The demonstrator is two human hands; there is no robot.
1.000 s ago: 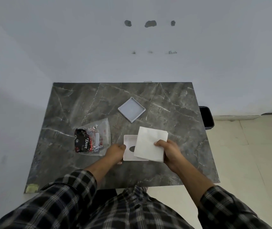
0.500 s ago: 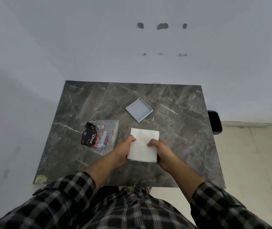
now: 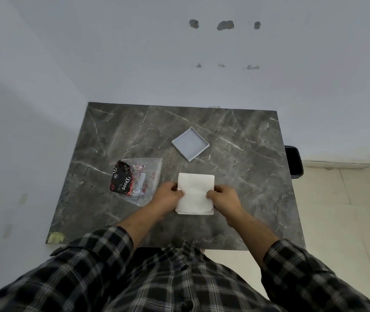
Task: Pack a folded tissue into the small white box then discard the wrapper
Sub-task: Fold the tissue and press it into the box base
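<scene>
A folded white tissue [image 3: 195, 192] lies flat over the small white box, of which only a thin edge [image 3: 212, 213] shows at the tissue's lower right. My left hand [image 3: 168, 195] presses on the tissue's left side and my right hand [image 3: 223, 197] on its right side, thumbs on top. The box's other half [image 3: 190, 144], a shallow white tray, lies open-side up further back on the table. The clear plastic wrapper [image 3: 137, 180] with black and red print lies to the left of my left hand.
The dark marble table [image 3: 247, 176] stands against a pale wall. A black bin [image 3: 294, 162] sits on the floor beyond the table's right edge. A yellowish tape scrap [image 3: 55, 237] marks the near left corner.
My right hand has brought the tissue from the box's right side to lie squarely over the box. My left hand moved from the box's edge onto the tissue. The view shifted.
</scene>
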